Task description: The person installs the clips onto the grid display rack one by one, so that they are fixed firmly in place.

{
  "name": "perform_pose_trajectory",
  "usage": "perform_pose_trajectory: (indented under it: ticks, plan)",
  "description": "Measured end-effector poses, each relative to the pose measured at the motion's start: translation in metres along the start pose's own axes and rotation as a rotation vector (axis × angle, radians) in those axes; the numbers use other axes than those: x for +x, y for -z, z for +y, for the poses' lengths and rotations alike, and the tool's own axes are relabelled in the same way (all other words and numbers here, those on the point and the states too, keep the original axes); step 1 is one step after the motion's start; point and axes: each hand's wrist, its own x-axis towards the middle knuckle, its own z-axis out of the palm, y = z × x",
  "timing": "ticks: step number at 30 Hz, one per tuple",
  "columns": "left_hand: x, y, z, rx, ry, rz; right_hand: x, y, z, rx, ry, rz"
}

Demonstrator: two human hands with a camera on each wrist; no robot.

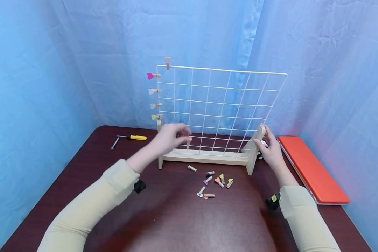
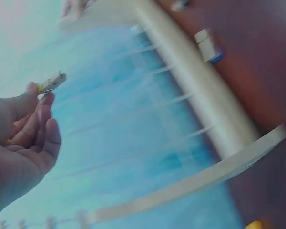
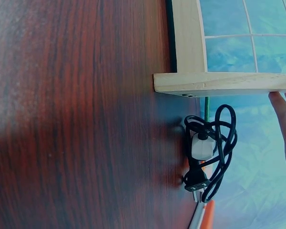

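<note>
My left hand (image 1: 171, 138) pinches a small wooden clothespin (image 2: 53, 83) between thumb and forefinger, with yellow showing at the pinched end. It is in front of the lower left part of a white wire grid (image 1: 222, 70). The grid stands in a wooden stand (image 1: 204, 159). My right hand (image 1: 272, 150) grips the stand's right upright (image 1: 254, 154), thumb on the near side. Along the grid's left edge several heart clothespins are clipped, among them a pink one (image 1: 150, 76) and a yellow one (image 1: 154, 117). One pale heart clothespin (image 1: 167, 60) stands on the top wire.
Several loose clothespins (image 1: 209, 195) lie on the dark table before the stand. A yellow-handled screwdriver (image 1: 138, 138) and a bolt (image 1: 114, 143) lie at left. At right are an orange case (image 1: 312, 168) and a coiled black cable (image 3: 218, 157) behind the upright.
</note>
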Motion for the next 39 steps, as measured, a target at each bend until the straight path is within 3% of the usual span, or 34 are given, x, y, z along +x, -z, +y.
perform_pose_trajectory:
  ticks: [8,14,17,21,26,31,34,39]
  plan:
    - [0.046,0.084,0.034,0.113,-0.14,0.312,0.001,0.0,0.002,-0.01,0.005,-0.002]
    - [0.074,0.117,0.045,0.204,-0.245,0.501,0.001,-0.001,0.002,-0.016,0.008,-0.002]
    - [0.085,0.124,0.046,0.225,-0.287,0.575,0.001,-0.002,0.001,-0.012,0.017,-0.001]
    - [0.095,0.129,0.046,0.257,-0.287,0.61,0.004,-0.003,0.013,0.006,0.029,-0.004]
    - [0.105,0.13,0.043,0.314,-0.226,0.591,0.01,-0.003,0.03,-0.027,0.016,-0.002]
    - [0.112,0.128,0.043,0.309,-0.237,0.624,0.01,-0.002,0.029,-0.032,0.025,0.007]
    - [0.114,0.127,0.044,0.312,-0.223,0.619,0.007,-0.001,0.021,-0.012,0.019,0.01]
    - [0.115,0.123,0.043,0.353,-0.162,0.553,0.002,-0.001,0.003,-0.01,-0.001,0.003]
